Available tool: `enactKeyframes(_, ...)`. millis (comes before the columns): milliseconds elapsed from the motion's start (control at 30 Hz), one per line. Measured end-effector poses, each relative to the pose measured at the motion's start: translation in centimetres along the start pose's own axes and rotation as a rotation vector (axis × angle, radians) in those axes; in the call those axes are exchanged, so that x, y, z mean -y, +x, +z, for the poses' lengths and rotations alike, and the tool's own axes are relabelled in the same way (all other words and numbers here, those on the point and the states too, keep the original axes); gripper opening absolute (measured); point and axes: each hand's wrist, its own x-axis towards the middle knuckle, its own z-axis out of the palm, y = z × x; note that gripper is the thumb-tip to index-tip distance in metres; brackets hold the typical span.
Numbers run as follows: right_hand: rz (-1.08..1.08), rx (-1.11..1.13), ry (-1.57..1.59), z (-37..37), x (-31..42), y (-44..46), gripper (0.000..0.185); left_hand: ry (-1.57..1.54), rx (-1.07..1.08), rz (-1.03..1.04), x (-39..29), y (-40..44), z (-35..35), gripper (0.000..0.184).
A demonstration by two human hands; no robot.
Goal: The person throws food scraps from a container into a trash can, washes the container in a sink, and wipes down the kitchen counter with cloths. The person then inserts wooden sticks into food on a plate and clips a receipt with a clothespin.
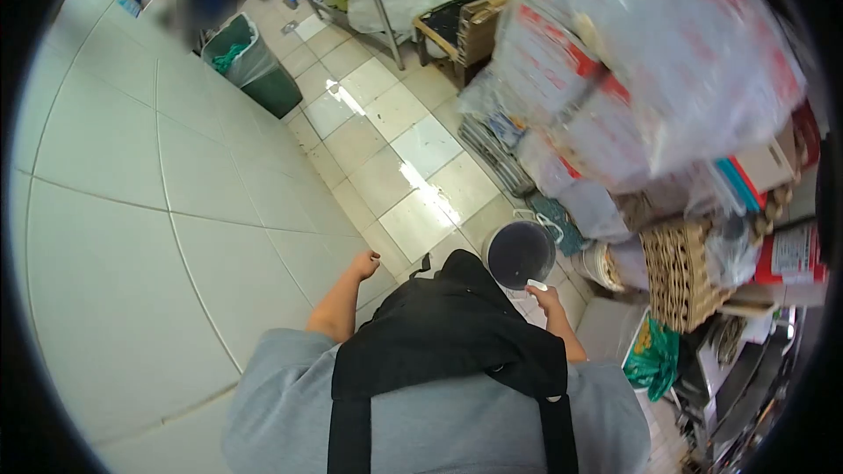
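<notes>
One bucket (520, 256) beside the right hand (546, 298), which apparently grips its handle (536, 285); left hand (365, 264) loosely curled.

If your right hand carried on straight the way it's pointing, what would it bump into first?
Probably the bucket: the right hand points toward its near rim. How far the bucket sits below is hard to judge, so the hand might pass over it.
</notes>
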Motion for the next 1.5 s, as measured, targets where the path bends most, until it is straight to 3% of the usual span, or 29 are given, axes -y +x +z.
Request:
enactKeyframes(133, -0.021, 0.080, -0.090, 2.5, 7.4, 4.3, 0.049, -0.098, 0.058, -0.066, 1.9, 2.5, -0.7, 0.037)
enactKeyframes(300, 0.125, 0.129, -0.259, 5.9, 17.8, 10.6, 0.059, -0.245, 0.077, -0.207, 1.7, 5.6, -6.2, 0.036)
enactKeyframes(400, 0.094, 0.204, -0.361, 8.5, 24.7, 15.8, 0.067, -0.348, -0.081, -0.285, 2.1, 6.7, -10.7, 0.035)
enactKeyframes(467, -0.026, 0.225, -0.575, 11.1, 32.0, 18.8, 0.071, -0.636, -0.329, -0.279, 1.8, 8.2, -13.6, 0.032)
enactKeyframes(500, -0.118, 0.213, -0.674, 13.3, 33.1, 23.8, 0.072, -0.662, -0.353, -0.298, 1.1, 8.4, -14.6, 0.032)
enactKeyframes(567, -0.243, 0.295, -0.749, 16.5, 42.3, 24.3, 0.078, -1.062, -0.591, -0.350, -0.1, 8.2, -15.8, 0.029)
enactKeyframes(633, -0.422, 0.379, -0.805, 22.1, 46.7, 33.1, 0.081, -0.921, -0.439, -0.474, 1.2, 8.2, -14.7, 0.033)
enactKeyframes(700, -0.578, 0.359, -0.805, 27.4, 55.4, 33.0, 0.082, -0.598, -0.284, -0.478, 1.0, 6.9, -14.1, 0.034)
enactKeyframes(733, -0.623, 0.488, -0.705, 29.6, 59.6, 32.2, 0.084, -0.533, -0.211, -0.468, 1.5, 6.7, -13.4, 0.034)
enactKeyframes(767, -0.740, 0.350, -0.732, 31.8, 63.2, 30.8, 0.080, -0.517, -0.145, -0.467, 2.1, 6.7, -12.8, 0.034)
enactKeyframes(800, -0.745, 0.349, -0.740, 33.7, 66.1, 29.7, 0.080, -0.533, -0.089, -0.471, 2.9, 6.6, -12.4, 0.034)
enactKeyframes(867, -0.848, 0.328, -0.646, 37.3, 71.5, 27.3, 0.054, -0.564, -0.011, -0.476, 4.6, 7.9, -13.7, 0.034)
enactKeyframes(933, -0.846, 0.327, -0.617, 39.5, 75.2, 25.9, 0.054, -0.559, 0.005, -0.463, 5.9, 10.7, -17.3, 0.034)
enactKeyframes(1033, -0.783, 0.523, -0.600, 40.6, 77.5, 24.1, 0.051, -0.443, -0.025, -0.383, 7.9, 18.5, -23.9, 0.035)
enactKeyframes(1100, -0.812, 0.455, -0.673, 42.5, 74.3, 32.4, 0.045, -0.284, -0.118, -0.286, 9.1, 25.9, -30.7, 0.035)
enactKeyframes(1133, -0.703, 0.475, -0.736, 41.7, 74.9, 32.0, 0.054, -0.273, -0.180, -0.277, 9.4, 29.3, -34.3, 0.036)
enactKeyframes(1167, -0.589, 0.499, -0.798, 41.0, 75.2, 31.5, 0.063, -0.419, -0.352, -0.461, 8.0, 32.2, -38.4, 0.039)
enactKeyframes(1233, -0.529, 0.508, -0.723, 40.6, 70.2, 39.8, 0.033, -0.497, -0.338, -0.342, 6.5, 37.3, -47.7, 0.042)
enactKeyframes(1300, -0.282, 0.468, -0.835, 38.8, 74.1, 35.3, 0.066, -0.611, -0.482, -0.252, 3.4, 41.4, -55.5, 0.036)
enactKeyframes(1367, -0.207, 0.475, -0.843, 38.3, 76.4, 34.6, 0.067, -0.752, -0.522, -0.219, 1.3, 45.5, -61.2, 0.034)
enactKeyframes(1433, -0.186, 0.510, -0.838, 39.3, 79.1, 36.1, 0.068, -0.645, -0.579, -0.092, -0.4, 48.4, -66.0, 0.035)
enactKeyframes(1500, -0.224, 0.581, -0.841, 42.1, 83.3, 38.9, 0.070, -0.611, -0.580, -0.093, -1.4, 50.2, -68.7, 0.035)
